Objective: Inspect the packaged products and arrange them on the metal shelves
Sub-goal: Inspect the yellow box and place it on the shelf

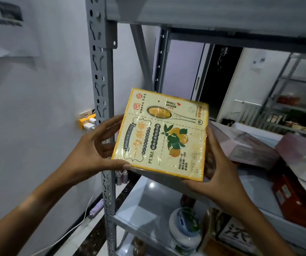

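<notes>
A flat square yellow package [164, 133], printed with a spoon and orange fruit, is held up facing me in front of the grey metal shelves [104, 100]. My left hand [96, 145] grips its left edge, thumb along the bottom corner and fingers behind. My right hand [216, 169] grips the right edge and lower right corner, fingers curled behind it. The package hangs tilted in the air above a shelf board [148, 204], touching no shelf.
On the middle shelf to the right lie pink and white boxes [244, 146] and a red box [296, 198]. Below stand a white jar [185, 230] and more packages [229, 233]. A yellow wall socket with chargers [87, 123] and a white cable are at left.
</notes>
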